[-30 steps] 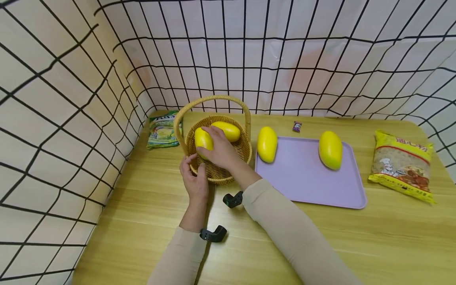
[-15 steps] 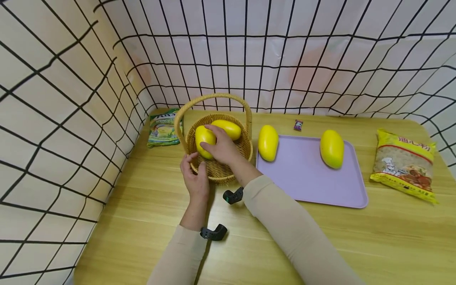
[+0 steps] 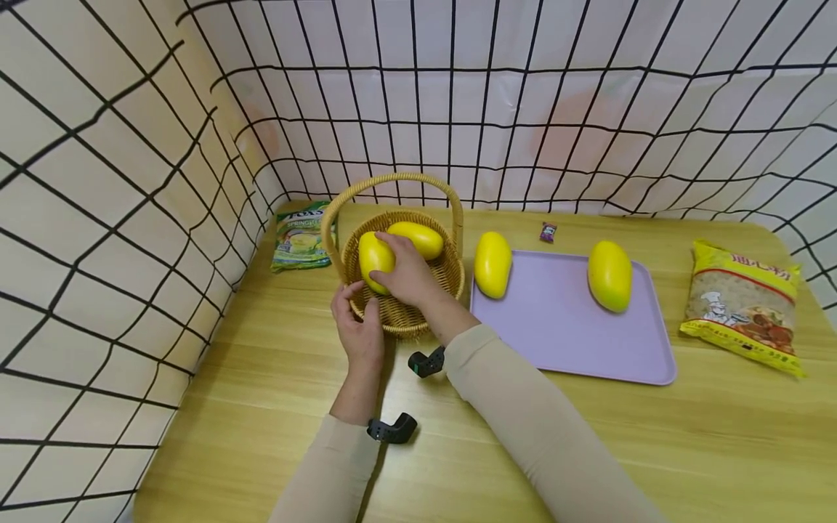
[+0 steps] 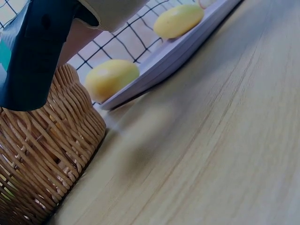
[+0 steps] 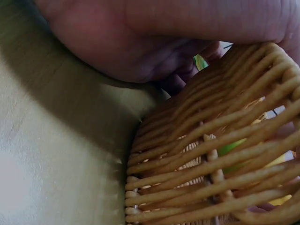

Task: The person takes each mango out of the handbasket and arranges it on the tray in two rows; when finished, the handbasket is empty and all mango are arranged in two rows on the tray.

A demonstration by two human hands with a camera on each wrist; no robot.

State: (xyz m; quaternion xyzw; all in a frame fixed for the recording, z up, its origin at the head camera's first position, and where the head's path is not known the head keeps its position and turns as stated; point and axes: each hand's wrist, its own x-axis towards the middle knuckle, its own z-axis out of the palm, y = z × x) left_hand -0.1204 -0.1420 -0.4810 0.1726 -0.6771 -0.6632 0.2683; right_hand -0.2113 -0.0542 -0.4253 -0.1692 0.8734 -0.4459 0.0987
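Note:
A wicker basket (image 3: 451, 285) with an arched handle stands on the table at the middle left in the head view. My right hand (image 3: 413, 274) reaches inside it and holds a yellow mango (image 3: 375, 254), thumb across its near side. Behind that lies a second mango (image 3: 420, 239), also in the basket. My left hand (image 3: 362, 338) grips the basket's near left rim, its thumb at the edge. In the right wrist view the left hand (image 5: 136, 37) sits against the woven wall (image 5: 220, 159). The left wrist view catches the basket's side (image 4: 51, 150) but no fingers.
A lilac tray (image 3: 575, 341) lies right of the basket, with a mango (image 3: 493, 263) at its left edge and another mango (image 3: 609, 276) near its right. A small purple packet (image 3: 548, 232), green candy bag (image 3: 302, 238) and yellow food bag (image 3: 742, 306) surround these. Black netting stands behind.
The right hand has shifted slightly right, its thumb now farther right on the mango, more of which shows. The left hand stays at the rim.

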